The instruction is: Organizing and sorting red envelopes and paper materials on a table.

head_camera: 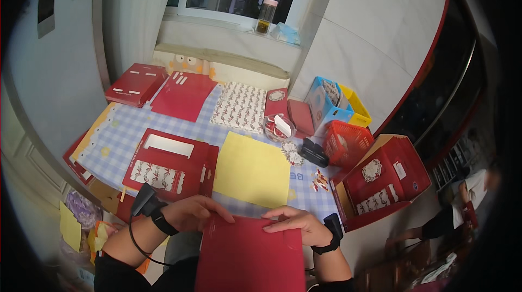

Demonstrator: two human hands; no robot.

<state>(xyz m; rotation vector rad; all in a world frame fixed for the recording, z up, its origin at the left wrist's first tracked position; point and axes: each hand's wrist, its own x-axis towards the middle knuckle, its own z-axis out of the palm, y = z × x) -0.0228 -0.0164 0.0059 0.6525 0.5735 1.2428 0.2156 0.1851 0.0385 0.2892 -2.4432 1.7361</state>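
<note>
A flat red cardboard piece [253, 255] hangs before me at the near table edge, held by its top edge. My left hand [200, 212] grips its upper left corner, and my right hand [293, 224] pinches the upper right part. Beyond my hands lies a yellow sheet [253, 169] on the checked tablecloth. To its left rests a red printed cardboard package [165, 163] with a white cut-out and a leaf-patterned panel. Small paper scraps [321, 180] lie right of the yellow sheet, near a black case [314, 152] and an ornate white paper cut-out [292, 153].
At the back are stacked red boxes [138, 84], red sheets [183, 96], patterned sheets [240, 106] and a clear round container [279, 127]. Right stand a blue box [326, 102], a red basket [348, 143] and a large red carton [381, 181]. Another person [461, 206] is at far right.
</note>
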